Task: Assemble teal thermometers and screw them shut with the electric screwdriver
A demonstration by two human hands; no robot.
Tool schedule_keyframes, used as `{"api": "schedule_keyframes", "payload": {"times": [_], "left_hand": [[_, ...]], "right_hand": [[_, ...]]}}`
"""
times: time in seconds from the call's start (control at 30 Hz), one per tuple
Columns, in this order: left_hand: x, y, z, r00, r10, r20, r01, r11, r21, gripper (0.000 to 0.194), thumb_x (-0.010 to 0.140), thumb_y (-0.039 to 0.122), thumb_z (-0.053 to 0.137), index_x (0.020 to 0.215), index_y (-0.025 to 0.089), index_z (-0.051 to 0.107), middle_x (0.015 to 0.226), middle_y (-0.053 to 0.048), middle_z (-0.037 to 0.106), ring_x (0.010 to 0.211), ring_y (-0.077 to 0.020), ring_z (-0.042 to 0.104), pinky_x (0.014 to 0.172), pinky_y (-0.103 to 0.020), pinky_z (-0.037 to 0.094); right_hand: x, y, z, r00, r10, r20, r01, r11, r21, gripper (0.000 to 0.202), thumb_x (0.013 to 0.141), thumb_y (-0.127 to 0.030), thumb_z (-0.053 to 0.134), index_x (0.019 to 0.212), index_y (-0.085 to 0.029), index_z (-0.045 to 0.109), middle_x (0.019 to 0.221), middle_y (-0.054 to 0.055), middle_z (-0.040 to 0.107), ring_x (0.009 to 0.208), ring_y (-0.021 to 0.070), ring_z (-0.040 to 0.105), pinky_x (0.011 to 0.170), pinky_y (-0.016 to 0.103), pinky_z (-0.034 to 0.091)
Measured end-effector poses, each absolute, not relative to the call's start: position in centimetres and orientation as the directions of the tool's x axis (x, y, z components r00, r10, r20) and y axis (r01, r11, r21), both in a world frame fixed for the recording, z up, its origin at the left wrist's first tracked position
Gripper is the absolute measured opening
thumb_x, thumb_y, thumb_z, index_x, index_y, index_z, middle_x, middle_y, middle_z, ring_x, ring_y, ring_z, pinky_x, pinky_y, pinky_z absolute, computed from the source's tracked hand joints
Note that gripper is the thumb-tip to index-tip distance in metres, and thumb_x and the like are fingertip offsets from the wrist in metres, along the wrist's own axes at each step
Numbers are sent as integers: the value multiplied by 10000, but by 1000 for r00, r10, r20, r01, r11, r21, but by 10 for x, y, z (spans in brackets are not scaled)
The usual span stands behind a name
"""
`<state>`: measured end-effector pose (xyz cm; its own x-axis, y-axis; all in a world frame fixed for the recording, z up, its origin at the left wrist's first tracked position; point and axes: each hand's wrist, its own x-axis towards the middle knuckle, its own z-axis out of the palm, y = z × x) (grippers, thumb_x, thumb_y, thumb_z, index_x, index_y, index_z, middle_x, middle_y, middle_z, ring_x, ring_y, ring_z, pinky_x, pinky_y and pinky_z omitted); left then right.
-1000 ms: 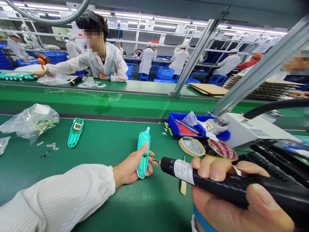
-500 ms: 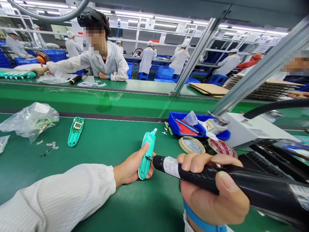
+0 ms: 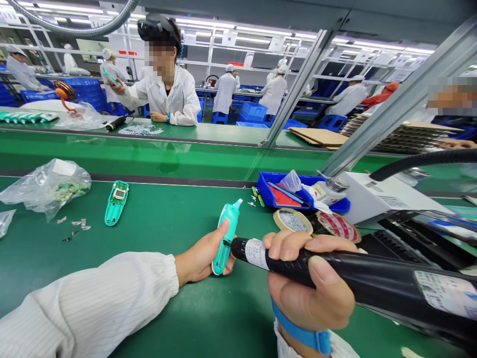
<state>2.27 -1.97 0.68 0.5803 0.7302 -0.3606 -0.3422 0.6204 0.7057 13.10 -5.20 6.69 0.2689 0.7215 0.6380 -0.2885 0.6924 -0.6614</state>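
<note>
My left hand (image 3: 204, 251) is closed around a teal thermometer-like plastic housing (image 3: 230, 219), its narrow pale tip pointing up and away. My right hand (image 3: 313, 278) wraps round a black electric screwdriver (image 3: 357, 276) with white labels, a blue strap on the wrist. The driver's nose touches or nearly touches the housing's side, by a small dark opening; its bit is hidden there. Further left, a teal half shell with a green circuit board (image 3: 118, 199) lies face up on the green bench.
A clear bag of circuit boards (image 3: 69, 186) and small loose parts (image 3: 80, 223) lie left. At right are a blue tray (image 3: 278, 196) with tools, a tape roll holding screws (image 3: 292, 220) and a white machine (image 3: 367, 196). A co-worker (image 3: 175, 94) sits opposite.
My right hand has moved the screwdriver left, closer against the teal housing. My left hand has stayed nearly still. The co-worker opposite has lifted a teal item from the far bench.
</note>
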Motion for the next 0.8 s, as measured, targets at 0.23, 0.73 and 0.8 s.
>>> {"api": "schedule_keyframes", "payload": {"times": [0.23, 0.73, 0.8], "left_hand": [[24, -20, 4, 555, 761, -336, -384, 593, 708, 451, 735, 594, 493, 858, 159, 484, 512, 36, 482, 376, -76, 414, 370, -199, 317], [25, -29, 5, 532, 767, -358, -324, 575, 751, 323, 687, 282, 652, 923, 167, 463, 611, 41, 476, 451, -58, 419, 434, -207, 330], [25, -29, 4, 532, 766, -361, -320, 577, 752, 330, 683, 292, 657, 923, 169, 467, 612, 42, 472, 452, -58, 422, 438, -207, 326]], "right_hand": [[159, -62, 79, 339, 681, 649, -142, 719, -680, 107, 683, -269, 560, 764, -222, 508, 526, -53, 531, 459, 130, 481, 504, 313, 419], [265, 18, 46, 746, 404, 530, 144, 680, -719, 208, 613, -272, 659, 733, -198, 506, 488, -68, 554, 448, 148, 546, 540, 340, 493], [266, 20, 41, 742, 415, 526, 143, 669, -730, 229, 606, -284, 669, 745, -195, 510, 496, -73, 552, 456, 147, 552, 552, 346, 500]]}}
